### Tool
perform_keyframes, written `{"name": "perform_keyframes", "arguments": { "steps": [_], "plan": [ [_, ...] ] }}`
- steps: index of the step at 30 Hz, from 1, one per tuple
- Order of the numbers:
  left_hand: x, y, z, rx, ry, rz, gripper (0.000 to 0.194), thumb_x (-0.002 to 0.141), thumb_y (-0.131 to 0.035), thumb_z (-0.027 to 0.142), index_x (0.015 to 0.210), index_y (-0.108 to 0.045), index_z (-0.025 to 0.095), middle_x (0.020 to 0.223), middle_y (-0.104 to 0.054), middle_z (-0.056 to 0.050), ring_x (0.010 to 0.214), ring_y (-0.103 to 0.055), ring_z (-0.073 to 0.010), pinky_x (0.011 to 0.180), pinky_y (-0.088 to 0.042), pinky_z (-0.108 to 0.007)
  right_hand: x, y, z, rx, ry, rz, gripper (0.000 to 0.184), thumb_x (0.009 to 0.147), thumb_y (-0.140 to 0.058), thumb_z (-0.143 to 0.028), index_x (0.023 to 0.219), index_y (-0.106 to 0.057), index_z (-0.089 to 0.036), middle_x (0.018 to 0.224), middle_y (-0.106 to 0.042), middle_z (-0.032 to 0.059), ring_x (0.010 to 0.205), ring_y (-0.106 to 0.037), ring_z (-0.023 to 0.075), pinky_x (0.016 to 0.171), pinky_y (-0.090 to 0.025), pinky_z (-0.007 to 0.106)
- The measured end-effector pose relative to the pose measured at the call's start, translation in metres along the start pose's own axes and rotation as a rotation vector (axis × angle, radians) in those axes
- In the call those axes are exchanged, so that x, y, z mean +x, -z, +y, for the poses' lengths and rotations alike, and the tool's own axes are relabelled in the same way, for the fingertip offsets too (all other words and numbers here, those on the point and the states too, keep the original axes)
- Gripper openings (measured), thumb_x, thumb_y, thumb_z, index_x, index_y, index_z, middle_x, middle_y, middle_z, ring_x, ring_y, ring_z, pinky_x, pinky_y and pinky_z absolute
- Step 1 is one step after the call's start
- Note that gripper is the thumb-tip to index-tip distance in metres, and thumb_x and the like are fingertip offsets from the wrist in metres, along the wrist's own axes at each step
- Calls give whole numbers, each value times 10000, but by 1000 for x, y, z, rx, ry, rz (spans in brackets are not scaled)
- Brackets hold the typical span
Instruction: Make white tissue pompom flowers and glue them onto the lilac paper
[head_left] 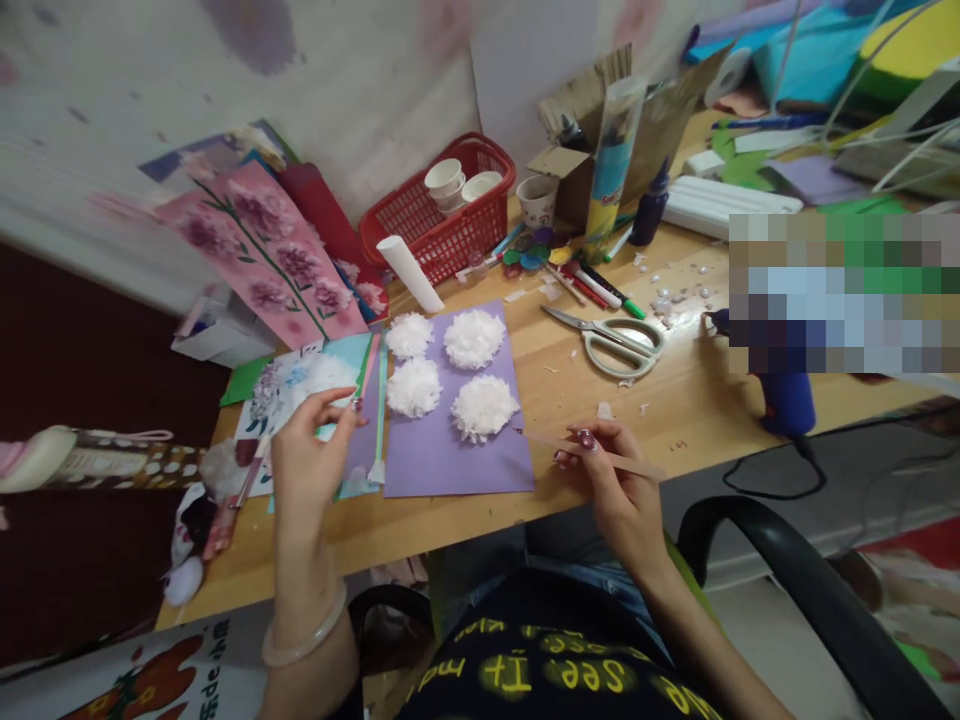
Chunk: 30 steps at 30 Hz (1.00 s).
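Observation:
My right hand (pixel 619 480) pinches a thin, flat wooden stick (pixel 637 466), its far end pointing at the right edge of a purple sheet (pixel 450 470). On that sheet sit several fluffy white paper flowers (pixel 484 407). My left hand (pixel 315 445) hovers over the colored paper strips (pixel 371 385) left of the sheet, thumb and fingertips pressed together. Whatever may be between those fingertips is too small to make out. Grey-handled scissors (pixel 615 340) lie open to the right of the flowers.
Behind the sheet stand a white paper roll (pixel 411 272) and a red basket (pixel 442 215) with paper cups. Markers (pixel 600 288) and beads lie farther right, near a blue glue gun (pixel 784 395) with a cord. A pink flower picture (pixel 277 250) leans at back left.

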<state>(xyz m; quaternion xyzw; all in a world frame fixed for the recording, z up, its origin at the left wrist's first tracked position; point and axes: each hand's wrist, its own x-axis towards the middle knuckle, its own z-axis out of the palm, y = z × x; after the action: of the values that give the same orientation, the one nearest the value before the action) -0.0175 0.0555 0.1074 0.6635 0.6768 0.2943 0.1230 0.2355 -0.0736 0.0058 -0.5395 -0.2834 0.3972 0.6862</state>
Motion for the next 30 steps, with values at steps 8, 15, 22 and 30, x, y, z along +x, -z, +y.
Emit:
{"name": "perform_keyframes", "arguments": {
  "steps": [8, 15, 22, 30],
  "plan": [
    [-18, 28, -79, 60, 221, 202, 229, 808, -564, 385, 742, -650, 184, 617, -655, -26, 638, -637, -203, 568, -494, -278, 2, -7, -5, 10, -15, 124, 254, 828, -732, -477, 876, -677, -234, 800, -661, 12, 623, -620, 154, 635, -529, 301],
    [1, 7, -111, 46, 285, 101, 213, 706, -662, 377, 793, -686, 185, 860, -693, -89, 837, -637, -256, 674, -547, -332, 3, -17, -12, -25, 27, 171, 217, 810, -755, -420, 855, -678, -222, 791, -683, 10, 633, -626, 155, 615, -497, 285],
    [-4, 14, -116, -212, 440, -31, 307, 635, -670, 434, 789, -669, 169, 818, -687, -71, 711, -678, -245, 428, -549, -305, 0, -20, -13, -47, 39, 160, 243, 813, -758, -425, 872, -676, -204, 771, -666, -3, 651, -618, 143, 650, -482, 277],
    [-8, 21, -102, -600, 507, -74, 616, 488, -809, 282, 1049, -582, 169, 888, -661, -39, 663, -652, -183, 353, -531, -256, 1, -20, -11, -115, 86, 92, 211, 858, -718, -410, 897, -672, -208, 778, -650, -2, 653, -615, 148, 650, -472, 291]
  ]
}}
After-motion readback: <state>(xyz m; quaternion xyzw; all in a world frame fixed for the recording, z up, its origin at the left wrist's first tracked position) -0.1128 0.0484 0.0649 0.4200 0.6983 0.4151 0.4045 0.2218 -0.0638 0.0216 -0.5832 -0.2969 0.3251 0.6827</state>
